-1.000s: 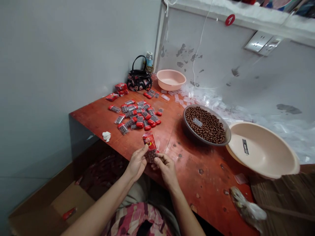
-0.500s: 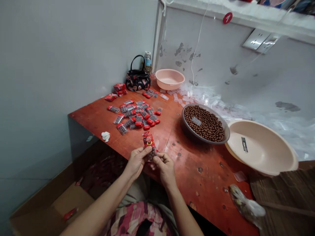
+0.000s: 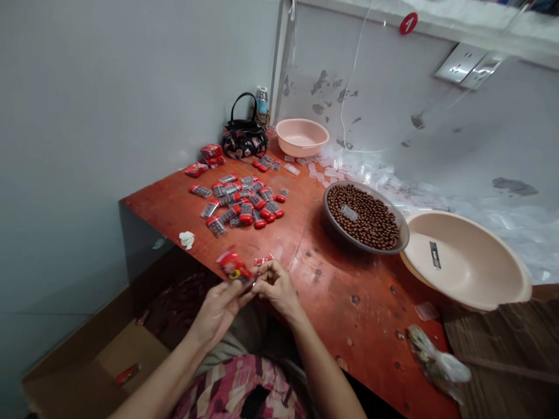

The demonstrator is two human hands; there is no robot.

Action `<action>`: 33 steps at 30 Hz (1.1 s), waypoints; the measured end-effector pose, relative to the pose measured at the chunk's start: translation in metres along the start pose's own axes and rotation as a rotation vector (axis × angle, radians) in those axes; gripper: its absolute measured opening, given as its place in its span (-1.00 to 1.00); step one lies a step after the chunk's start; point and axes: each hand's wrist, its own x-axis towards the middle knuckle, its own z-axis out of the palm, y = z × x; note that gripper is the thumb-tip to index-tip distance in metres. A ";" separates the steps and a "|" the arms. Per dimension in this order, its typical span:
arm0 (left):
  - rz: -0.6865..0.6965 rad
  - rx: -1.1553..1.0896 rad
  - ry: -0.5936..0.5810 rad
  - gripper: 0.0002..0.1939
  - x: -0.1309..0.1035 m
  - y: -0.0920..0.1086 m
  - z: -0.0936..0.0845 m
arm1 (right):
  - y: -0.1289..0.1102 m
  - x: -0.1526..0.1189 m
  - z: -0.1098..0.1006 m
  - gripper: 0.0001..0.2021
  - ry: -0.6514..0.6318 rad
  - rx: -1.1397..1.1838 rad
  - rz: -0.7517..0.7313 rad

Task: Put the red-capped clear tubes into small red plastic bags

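Observation:
A red printed packet, smeared by motion, is held in my left hand at the table's front edge. My right hand is closed at the packet's lower end, its fingertips meeting those of my left hand. Just behind my right fingers lies a small red printed piece on the table. Beyond my hands, several clear packs with dark balls and red caps lie in a loose pile. A grey bowl of brown balls, with a small clear case on top, stands to the right.
Two pink basins stand right and back. A floral handbag and red packets sit at the back left. Clear plastic cases pile along the wall. A knotted bag and brown cardboard lie front right.
The red packet has tilted and moved left and down with my left hand. My right hand has shifted slightly left. The small red piece behind my fingers now shows.

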 end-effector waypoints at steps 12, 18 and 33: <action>0.654 1.225 0.048 -0.57 0.030 -0.015 -0.013 | -0.007 -0.015 -0.033 -0.76 0.229 -0.222 -0.061; 0.799 1.601 -0.014 -0.72 0.062 -0.031 -0.014 | -0.003 -0.017 -0.031 -0.82 0.210 -0.313 -0.088; 0.818 1.467 -0.051 -0.74 0.064 -0.033 -0.011 | 0.001 -0.011 -0.022 -0.83 0.327 -0.571 -0.217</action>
